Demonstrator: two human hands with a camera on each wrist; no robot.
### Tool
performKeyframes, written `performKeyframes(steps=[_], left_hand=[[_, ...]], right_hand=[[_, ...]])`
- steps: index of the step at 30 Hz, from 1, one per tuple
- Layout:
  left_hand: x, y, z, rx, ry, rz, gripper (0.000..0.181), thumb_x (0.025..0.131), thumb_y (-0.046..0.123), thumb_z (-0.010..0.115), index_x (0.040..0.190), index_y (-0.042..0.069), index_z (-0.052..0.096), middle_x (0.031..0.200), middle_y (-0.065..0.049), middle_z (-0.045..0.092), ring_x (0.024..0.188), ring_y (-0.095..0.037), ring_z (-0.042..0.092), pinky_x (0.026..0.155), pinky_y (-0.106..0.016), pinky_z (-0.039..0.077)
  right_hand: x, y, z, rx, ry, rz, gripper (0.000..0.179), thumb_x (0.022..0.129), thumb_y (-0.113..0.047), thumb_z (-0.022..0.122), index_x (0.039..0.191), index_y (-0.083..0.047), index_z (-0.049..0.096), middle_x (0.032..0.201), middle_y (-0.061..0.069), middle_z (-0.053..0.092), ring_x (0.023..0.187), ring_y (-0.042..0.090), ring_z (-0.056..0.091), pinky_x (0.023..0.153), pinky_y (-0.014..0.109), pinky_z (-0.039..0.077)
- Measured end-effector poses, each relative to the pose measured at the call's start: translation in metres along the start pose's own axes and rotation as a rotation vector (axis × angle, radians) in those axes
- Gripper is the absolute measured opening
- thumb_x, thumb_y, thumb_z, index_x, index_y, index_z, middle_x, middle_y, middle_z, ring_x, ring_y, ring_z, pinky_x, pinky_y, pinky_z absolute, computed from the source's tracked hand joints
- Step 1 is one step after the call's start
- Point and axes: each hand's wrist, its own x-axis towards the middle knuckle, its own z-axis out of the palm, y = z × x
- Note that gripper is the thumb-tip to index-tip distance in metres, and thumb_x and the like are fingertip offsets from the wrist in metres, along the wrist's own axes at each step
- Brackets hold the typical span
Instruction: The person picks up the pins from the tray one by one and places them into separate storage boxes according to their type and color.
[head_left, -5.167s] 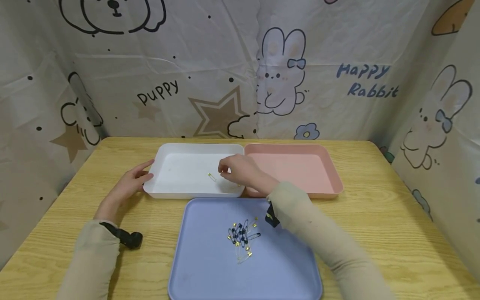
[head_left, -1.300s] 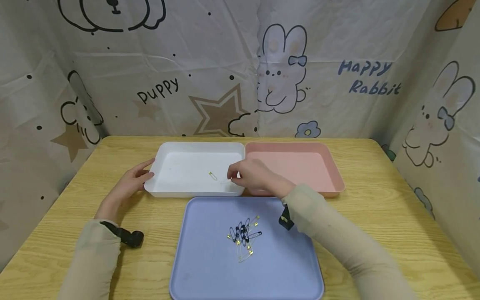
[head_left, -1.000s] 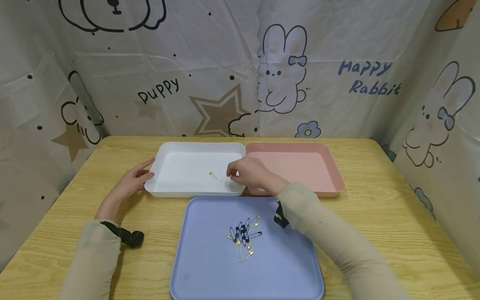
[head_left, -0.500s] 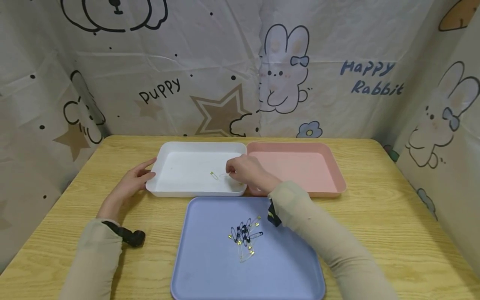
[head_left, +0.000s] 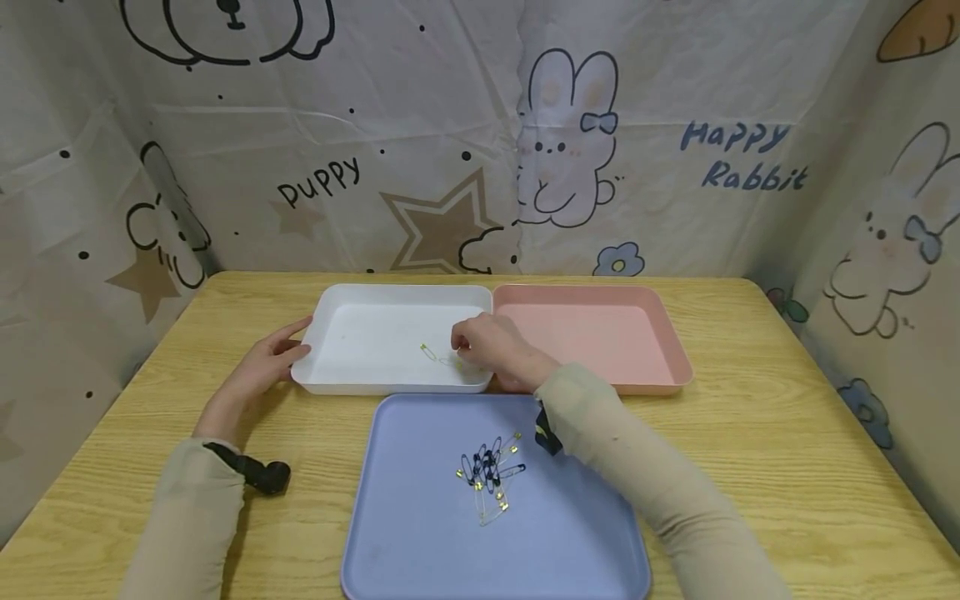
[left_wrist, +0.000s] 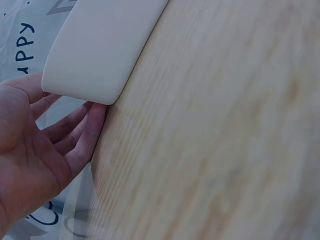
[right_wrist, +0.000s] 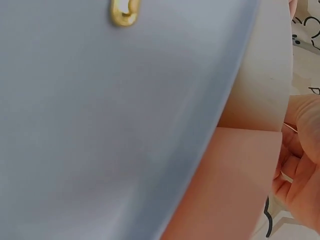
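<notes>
My left hand point(head_left: 258, 367) rests its extended fingers against the left end of a white tray point(head_left: 360, 388); in the left wrist view the fingertips meet the tray's end wall. Over the tray's right part, my right hand point(head_left: 491, 343) has its fingers curled downward. The right wrist view shows a thin wire of a safety pin point(right_wrist: 290, 128) between its thumb and fingers. A gold-capped safety pin point(head_left: 428, 352) lies on the white tray, and another pin point(head_left: 450, 362) shows right by the right fingertips, partly hidden.
A blue tray point(head_left: 405, 533) in front carries a tangled heap of black and gold safety pins point(head_left: 489, 471). A pink tray point(head_left: 600, 333) adjoins the white one on the right, under the right forearm. Behind the wooden table point(head_left: 750, 400) hangs a printed cloth point(head_left: 442, 125).
The right hand has shifted slightly left and down within the white tray, and a gold cap now shows at its fingertips. The left hand and the pin heap stay put.
</notes>
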Motion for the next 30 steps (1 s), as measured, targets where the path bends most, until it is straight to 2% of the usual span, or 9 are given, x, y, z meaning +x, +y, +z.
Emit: performKeyframes(steps=[9, 22, 30], left_hand=[[-0.001, -0.001, 0.0, 0.003, 0.002, 0.006, 0.06, 0.096, 0.034, 0.043, 0.147, 0.02, 0.015, 0.138, -0.029, 0.029, 0.117, -0.038, 0.039, 0.072, -0.017, 0.045], [0.0, 0.001, 0.0, -0.006, 0.003, -0.001, 0.06, 0.095, 0.035, 0.044, 0.147, 0.021, 0.015, 0.139, -0.028, 0.029, 0.119, -0.038, 0.039, 0.073, -0.018, 0.045], [-0.001, 0.0, 0.0, 0.006, 0.004, 0.007, 0.061, 0.095, 0.036, 0.044, 0.147, 0.021, 0.015, 0.137, -0.028, 0.032, 0.115, -0.035, 0.042, 0.072, -0.017, 0.045]], right_hand=[[-0.008, 0.002, -0.003, 0.012, 0.03, -0.036, 0.012, 0.085, -0.023, 0.061, 0.095, -0.021, 0.067, 0.093, -0.006, 0.067, 0.083, 0.008, 0.058, 0.073, 0.027, 0.045], [-0.036, 0.009, -0.013, 0.082, 0.099, -0.103, 0.01, 0.085, -0.024, 0.062, 0.092, -0.02, 0.068, 0.089, -0.007, 0.067, 0.082, 0.009, 0.058, 0.076, 0.028, 0.046], [-0.052, 0.014, -0.015, 0.097, 0.134, -0.141, 0.011, 0.084, -0.023, 0.062, 0.091, -0.02, 0.07, 0.083, -0.009, 0.065, 0.073, 0.007, 0.055, 0.066, 0.024, 0.045]])
